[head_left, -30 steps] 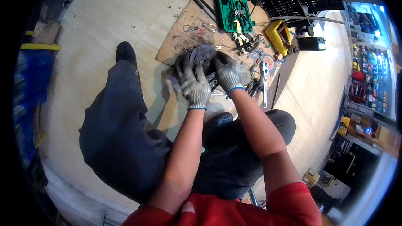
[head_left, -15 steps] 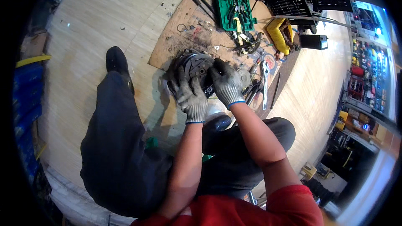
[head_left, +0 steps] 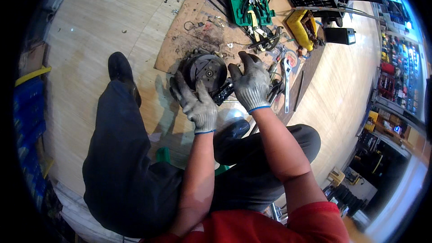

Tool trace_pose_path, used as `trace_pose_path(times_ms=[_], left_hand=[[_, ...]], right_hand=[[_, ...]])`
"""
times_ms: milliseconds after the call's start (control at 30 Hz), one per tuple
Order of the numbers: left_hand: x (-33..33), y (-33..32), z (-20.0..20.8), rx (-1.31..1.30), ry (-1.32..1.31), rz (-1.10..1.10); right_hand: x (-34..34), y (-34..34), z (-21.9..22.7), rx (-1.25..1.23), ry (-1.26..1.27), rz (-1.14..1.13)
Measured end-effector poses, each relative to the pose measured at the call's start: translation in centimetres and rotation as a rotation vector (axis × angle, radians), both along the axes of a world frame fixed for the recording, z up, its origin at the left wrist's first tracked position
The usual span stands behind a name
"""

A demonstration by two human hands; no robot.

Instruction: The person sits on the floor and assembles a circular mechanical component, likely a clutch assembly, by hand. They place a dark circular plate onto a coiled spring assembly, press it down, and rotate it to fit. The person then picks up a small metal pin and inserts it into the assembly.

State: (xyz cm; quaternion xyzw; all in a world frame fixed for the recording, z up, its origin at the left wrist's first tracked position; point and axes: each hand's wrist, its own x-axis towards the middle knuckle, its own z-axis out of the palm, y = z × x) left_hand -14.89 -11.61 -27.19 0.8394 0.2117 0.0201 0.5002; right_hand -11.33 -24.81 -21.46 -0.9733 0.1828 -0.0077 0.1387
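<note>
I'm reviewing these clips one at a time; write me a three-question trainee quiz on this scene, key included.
1. Which hand's fingers overlap the dark round part in this view: left or right?
2. The open tool case is: a) red, b) green, c) white.
3. True or false: the silver adjustable wrench lies to the right of the dark round part.

Key:
1. Left: the left hand overlaps its lower left edge, while the right hand shows to its right.
2. b
3. True
</note>
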Motion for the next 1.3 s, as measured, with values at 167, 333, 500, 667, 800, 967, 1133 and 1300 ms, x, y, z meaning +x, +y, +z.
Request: trace_pose_path(times_ms=[167, 333, 500, 667, 800, 967, 1133, 1300], left_hand=[[0.3, 0.7, -1.2, 0.007, 0.076, -0.059], [0.3, 1.6, -2.3, 0.056, 0.103, -0.21], [0.9, 2.0, -2.3, 0.044, 0.089, -0.255], [1.5, 2.1, -1.9, 0.105, 0.1, -0.298], [1.5, 2.3, -2.0, 0.141, 0.162, -0.315], [2.1, 2.4, -1.3, 0.112, 0.104, -0.32], [1.8, 2.4, -2.5, 0.151, 0.094, -0.322], [1.7, 2.2, -2.3, 0.257, 0.073, -0.333]], right_hand=[[-1.5, -0.9, -2.2, 0.206, 0.124, 0.056], [-1.4, 0.0, -2.4, 0.415, 0.199, 0.066], [-1.9, 0.7, -3.0, 0.352, 0.129, 0.046], [-2.4, 0.6, -3.9, 0.294, 0.065, 0.08], [-1.9, 1.0, -2.8, 0.348, 0.237, 0.004], [-2.3, 1.1, -3.0, 0.332, 0.196, 0.004], [-2.5, 0.9, -3.9, 0.234, 0.156, 0.075], [-2.4, 0.5, -4.0, 0.265, 0.185, 0.091]])
